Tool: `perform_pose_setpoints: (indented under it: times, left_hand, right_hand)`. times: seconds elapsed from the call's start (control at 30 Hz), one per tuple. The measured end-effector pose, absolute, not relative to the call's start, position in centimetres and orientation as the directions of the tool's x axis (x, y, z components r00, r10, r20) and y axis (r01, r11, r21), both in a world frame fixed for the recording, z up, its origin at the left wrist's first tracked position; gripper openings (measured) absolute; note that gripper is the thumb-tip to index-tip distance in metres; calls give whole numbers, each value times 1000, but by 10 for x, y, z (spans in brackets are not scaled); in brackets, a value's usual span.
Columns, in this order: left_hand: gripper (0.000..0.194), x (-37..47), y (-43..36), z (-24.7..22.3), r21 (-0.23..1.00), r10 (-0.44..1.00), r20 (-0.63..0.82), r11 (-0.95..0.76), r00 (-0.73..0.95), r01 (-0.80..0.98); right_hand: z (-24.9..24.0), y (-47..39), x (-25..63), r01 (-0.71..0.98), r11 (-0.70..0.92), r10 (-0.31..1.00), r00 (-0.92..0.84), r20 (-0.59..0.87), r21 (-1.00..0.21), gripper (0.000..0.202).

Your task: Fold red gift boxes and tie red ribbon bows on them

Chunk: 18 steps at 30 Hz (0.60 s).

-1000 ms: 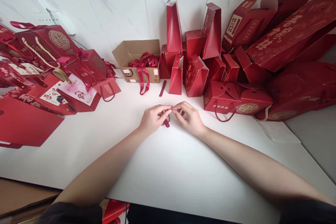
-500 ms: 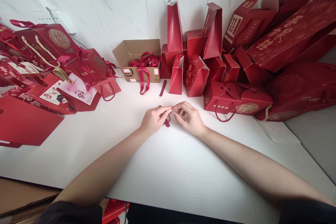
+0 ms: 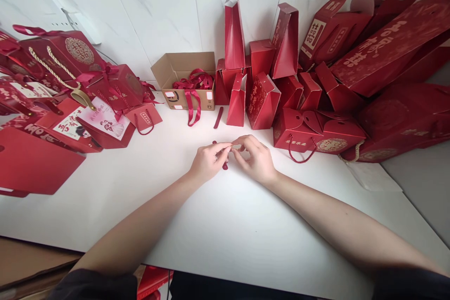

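Observation:
My left hand [image 3: 206, 161] and my right hand [image 3: 257, 161] meet fingertip to fingertip over the middle of the white table. Each is closed in a pinch. Between the tips a tiny gold-coloured piece just shows, too small to name. Beneath the left fingers lies a dark red strap [image 3: 225, 166], mostly covered, with only its rounded ends showing. A second dark red strap [image 3: 218, 117] lies flat on the table a little farther back.
Behind the hands stands an open cardboard box [image 3: 190, 100] of red ribbon [image 3: 194, 108]. Red gift boxes [image 3: 263, 101] are stacked along the wall at centre and right. More red boxes and bags [image 3: 40, 161] crowd the left side of the white table [image 3: 242, 239].
Both hands stay at nearly the same spot, the left a touch farther right. The right fingers have shifted slightly at the pinch, and less of the strap below shows.

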<state>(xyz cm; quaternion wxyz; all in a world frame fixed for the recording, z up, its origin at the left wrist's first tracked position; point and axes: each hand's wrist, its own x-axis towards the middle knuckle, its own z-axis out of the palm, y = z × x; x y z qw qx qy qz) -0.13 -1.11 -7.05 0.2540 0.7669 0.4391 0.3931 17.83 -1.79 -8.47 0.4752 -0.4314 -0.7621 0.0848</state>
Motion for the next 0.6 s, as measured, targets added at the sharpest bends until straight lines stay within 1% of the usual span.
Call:
perform_pose_setpoints:
  times: [0.13,0.23,0.33,0.4,0.5,0.6]
  left_hand:
    - [27,0,-11,-70,824,914,303,-393,269,408]
    - [31,1,-10,-69,911,945,187,-269,267,312]
    - [36,1,-8,-68,978,959,43,-97,280,182]
    - [37,2,-6,-69,992,958,-12,-25,287,125]
    - [37,2,-3,-71,996,957,-12,-13,289,87]
    - [35,2,-4,-72,994,964,7,-35,268,99]
  right_hand:
    - [-85,-17,180,628,652,674,-223,704,-425,13]
    - [-86,-16,181,645,665,645,-241,725,-377,14]
    - [-87,-15,182,636,673,638,-240,732,-378,14]
    - [-87,-14,183,624,683,634,-247,733,-380,15]
    - [-86,-12,185,589,703,639,-276,718,-398,19]
    - [-86,-11,184,557,706,657,-285,698,-438,21]
